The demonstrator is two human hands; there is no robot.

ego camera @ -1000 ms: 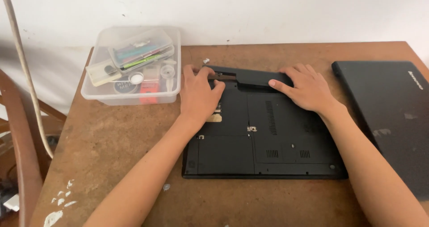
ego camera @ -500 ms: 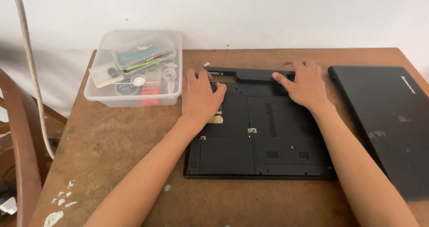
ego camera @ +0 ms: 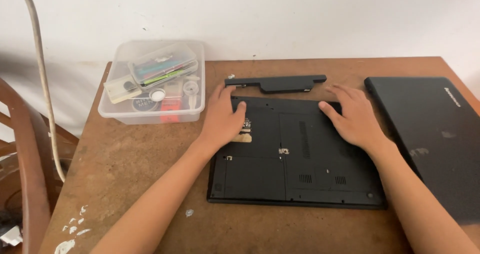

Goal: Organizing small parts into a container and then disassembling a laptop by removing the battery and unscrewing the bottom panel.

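Note:
A black laptop (ego camera: 295, 169) lies upside down on the brown wooden table (ego camera: 140, 184). Its long black battery (ego camera: 277, 82) rests just beyond the far edge, apart from the body. My left hand (ego camera: 225, 116) lies flat on the laptop's far left corner, fingers spread, fingertips close to the battery's left end. My right hand (ego camera: 352, 116) presses flat on the far right part of the underside, fingers apart. Neither hand grips anything.
A clear plastic tub (ego camera: 155, 81) with small tools and parts stands at the back left. A second closed black laptop (ego camera: 435, 139) lies at the right. A wooden chair (ego camera: 25, 174) and a hanging cable (ego camera: 45, 84) are at the left.
The battery has slid out of the laptop's far edge and now lies separate behind it. Both hands have drawn back slightly onto the laptop's underside.

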